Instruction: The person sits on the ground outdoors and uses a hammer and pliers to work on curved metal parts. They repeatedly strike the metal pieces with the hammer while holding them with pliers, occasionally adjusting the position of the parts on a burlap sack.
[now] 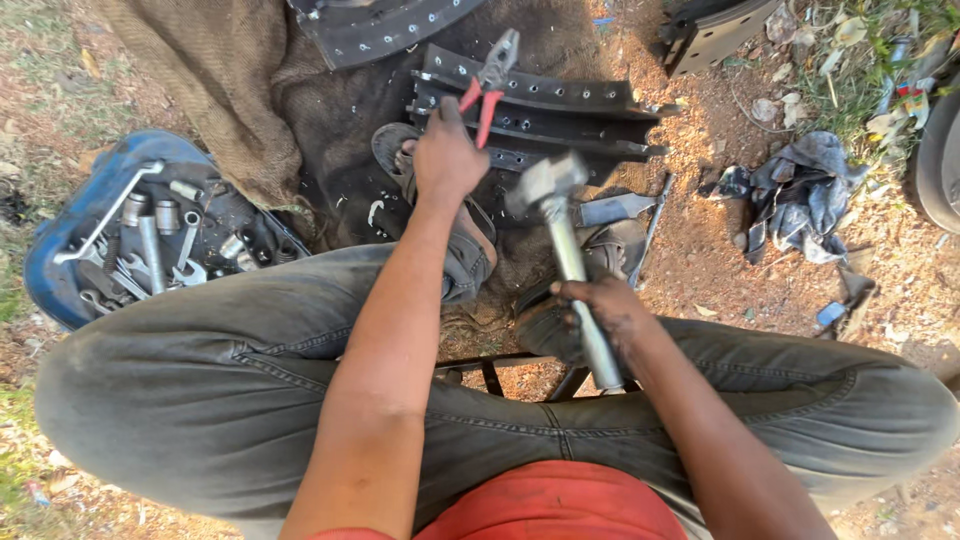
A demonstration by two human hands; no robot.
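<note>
You sit low over bare dirt, knees spread in grey trousers, with a dark curved metal brake shoe (540, 115) lying on brown burlap sacking (220, 90) just ahead of your feet. Your left hand (445, 160) reaches forward over the near edge of that shoe, its grip clenched around the red handles of a pair of pliers (490, 80), whose steel nose points up and away across the shoe's row of rivet holes. Your right hand (600, 305) is drawn back over your right thigh, its grip closed tight on the metal shaft of a hammer (560, 215); the hammer's head hangs blurred in the air just short of the brake shoe, to the right of the pliers hand. The two hands are well apart, the hammer head between them and the shoe.

Under your left wrist, a sandalled foot (395, 150) rests on the sacking beside the shoe. A flat metal chisel (615, 208) and a thin rod (655, 225) lie on the ground just right of the hammer head. To your left, a blue tub (70, 240) holds sockets, spanners and a long bar. A second brake shoe (375, 30) lies at the top edge of the sacking, and a third (715, 35) sits on the dirt at upper right. A crumpled grey rag (800, 190) lies well off to the right, near scattered dry leaves and litter.
</note>
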